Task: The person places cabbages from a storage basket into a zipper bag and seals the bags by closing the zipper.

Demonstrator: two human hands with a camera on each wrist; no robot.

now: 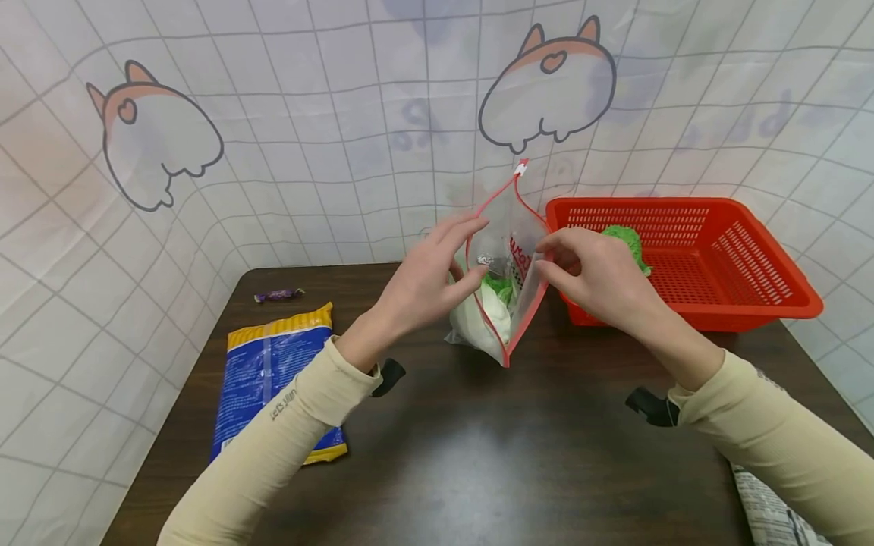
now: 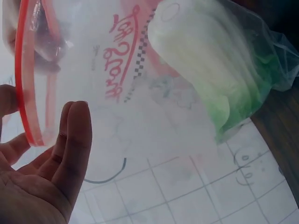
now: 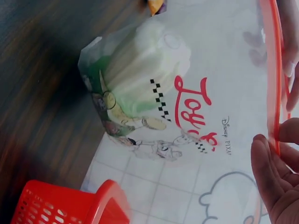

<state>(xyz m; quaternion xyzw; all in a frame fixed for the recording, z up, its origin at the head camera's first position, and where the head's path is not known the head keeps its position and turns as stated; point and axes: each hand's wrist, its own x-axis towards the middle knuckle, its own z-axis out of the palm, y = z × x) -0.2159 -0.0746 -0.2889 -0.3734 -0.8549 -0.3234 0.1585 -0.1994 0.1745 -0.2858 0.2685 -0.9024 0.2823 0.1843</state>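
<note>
A clear zip bag [image 1: 527, 299] with a red rim and slider gapes at the middle of the table. Inside lies a pale green-and-white bok choy [image 2: 205, 56], its leaves toward the bag's bottom. Red lettering and cartoon figures are printed on the bag. My left hand [image 1: 432, 269] touches the bag's left rim, thumb and index finger spread well apart. In the left wrist view its other fingers extend along the bag's outside. With thumb and fingers, my right hand [image 1: 601, 277] pinches the right rim. Its lower fingers are partly hidden in the head view.
A red plastic basket [image 1: 765, 312] stands right of the bag, with a green leafy vegetable [image 1: 627, 241] inside. A blue and yellow packet [image 1: 280, 364] lies left, below a small purple wrapped candy [image 1: 278, 296]. Printed paper or cloth [image 1: 774, 504] shows at lower right. A grid-patterned curtain [image 1: 328, 144] hangs behind.
</note>
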